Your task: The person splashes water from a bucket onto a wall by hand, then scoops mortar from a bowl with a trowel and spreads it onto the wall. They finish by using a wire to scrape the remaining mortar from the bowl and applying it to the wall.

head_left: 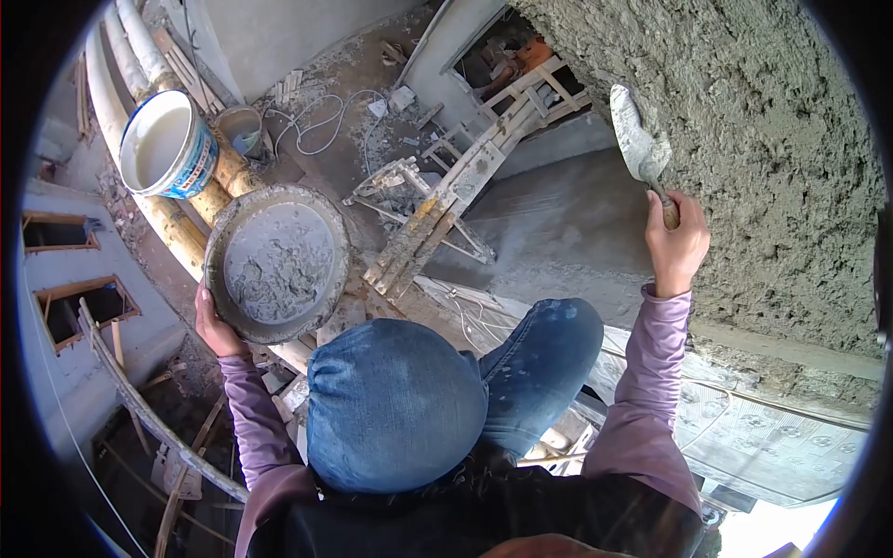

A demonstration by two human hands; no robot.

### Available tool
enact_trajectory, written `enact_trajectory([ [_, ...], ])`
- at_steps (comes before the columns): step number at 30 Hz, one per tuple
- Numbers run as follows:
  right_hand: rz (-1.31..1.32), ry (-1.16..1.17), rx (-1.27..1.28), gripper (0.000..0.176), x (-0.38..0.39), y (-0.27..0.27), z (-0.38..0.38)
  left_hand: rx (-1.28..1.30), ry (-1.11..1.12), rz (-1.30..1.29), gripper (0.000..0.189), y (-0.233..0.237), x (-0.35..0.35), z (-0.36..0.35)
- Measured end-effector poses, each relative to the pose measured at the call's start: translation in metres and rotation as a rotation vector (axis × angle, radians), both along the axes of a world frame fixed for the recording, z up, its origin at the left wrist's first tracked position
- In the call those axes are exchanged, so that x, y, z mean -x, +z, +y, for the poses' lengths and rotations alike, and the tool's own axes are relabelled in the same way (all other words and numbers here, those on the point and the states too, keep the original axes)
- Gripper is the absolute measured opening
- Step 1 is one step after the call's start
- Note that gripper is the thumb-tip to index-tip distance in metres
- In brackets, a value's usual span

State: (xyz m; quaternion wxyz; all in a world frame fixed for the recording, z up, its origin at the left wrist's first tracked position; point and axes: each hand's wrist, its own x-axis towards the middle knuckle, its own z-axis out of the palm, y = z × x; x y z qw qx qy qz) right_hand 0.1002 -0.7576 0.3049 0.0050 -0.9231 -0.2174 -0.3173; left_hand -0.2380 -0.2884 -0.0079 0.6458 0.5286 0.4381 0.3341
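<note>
The white bucket (167, 144) bears a blue label (199, 167) whose pale lettering cannot be read clearly.

Got both arms stretched forward and spread wide on my head cam, purple sleeves down to the wrists, hands bare. My right hand (677, 240) is the farther one out, curled into a snug grip, back of the hand mostly toward me, with the right wrist (673, 284) pretty much in line with the right forearm (657, 358). My left hand (219, 324) is lower and way out to the side, fingers pointing forward and partly hidden, left forearm (259, 414) angled outward. Both legs are bent, left knee (395, 400) bulging up dead center, right knee (569, 330) beside it, all denim.
</note>
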Motion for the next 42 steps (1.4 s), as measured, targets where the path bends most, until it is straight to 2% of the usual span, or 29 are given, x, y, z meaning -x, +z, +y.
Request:
enact_trajectory([
  [2,-0.04,-0.021,0.076,0.021,0.011,0.006,0.017,0.0,-0.005,-0.02,0.045,0.0,-0.001,0.0],
  [5,0.067,0.193,0.052,0.022,0.021,0.008,0.049,0.022,-0.002,-0.05,0.044,-0.004,0.0,0.001],
  [8,0.512,0.391,-0.076,0.023,0.038,0.019,0.091,0.029,-0.002,-0.053,0.044,-0.001,-0.001,-0.001],
  [11,1.027,0.537,-0.091,0.024,0.023,0.031,0.11,-0.054,-0.013,0.035,0.045,0.006,-0.003,-0.003],
  [12,1.198,0.473,-0.12,0.022,0.01,0.031,0.108,0.001,-0.017,-0.019,0.045,0.006,-0.003,-0.003],
  [13,1.374,0.458,-0.278,0.021,-0.005,0.022,0.102,-0.006,-0.017,-0.021,0.044,0.006,-0.003,-0.003],
  [15,1.406,0.287,-0.402,0.019,-0.04,0.015,0.089,-0.016,-0.018,-0.021,0.044,0.004,-0.003,-0.002],
  [17,0.907,0.002,-0.4,0.016,-0.053,0.002,0.074,-0.021,-0.025,-0.025,0.043,0.001,0.0,0.0],
  [19,0.632,-0.033,-0.414,0.015,-0.025,0.013,0.053,-0.016,-0.014,-0.035,0.042,-0.008,0.002,0.001],
  [21,0.474,-0.039,-0.515,0.016,0.02,0.02,0.047,-0.011,0.009,-0.063,0.041,0.001,-0.002,-0.005],
  [24,0.52,0.018,-0.327,0.017,0.053,0.011,0.06,-0.072,-0.026,-0.072,0.04,0.012,-0.011,-0.008],
  [25,0.525,0.115,-0.17,0.015,0.059,0.005,0.085,-0.089,-0.037,-0.081,0.04,0.016,-0.014,-0.01],
  [27,0.688,0.327,-0.026,0.016,0.062,-0.026,0.124,-0.104,-0.044,-0.136,0.038,0.018,-0.011,-0.011],
  [28,0.817,0.481,0.105,0.017,0.062,-0.07,0.161,-0.286,-0.022,0.06,0.035,0.029,-0.011,-0.018],
  [29,0.832,0.564,0.157,0.017,0.064,-0.095,0.182,-0.297,-0.014,0.021,0.034,0.032,-0.014,-0.021],
  [31,0.762,0.703,0.27,0.017,0.068,-0.137,0.225,-0.314,-0.021,-0.081,0.033,0.026,-0.019,-0.025],
  [34,0.53,0.893,0.444,0.017,0.087,-0.215,0.276,-0.309,-0.039,-0.041,0.032,0.035,-0.026,-0.03],
  [37,0.655,1.001,0.434,0.018,0.118,-0.203,0.276,-0.269,-0.028,-0.062,0.031,0.039,-0.034,-0.033],
  [40,0.862,0.924,0.262,0.019,0.098,-0.164,0.252,-0.276,-0.028,-0.034,0.031,0.042,-0.034,-0.031],
  [42,0.909,0.838,0.327,0.02,0.095,-0.181,0.248,-0.256,-0.024,-0.041,0.031,0.051,-0.039,-0.034],
])
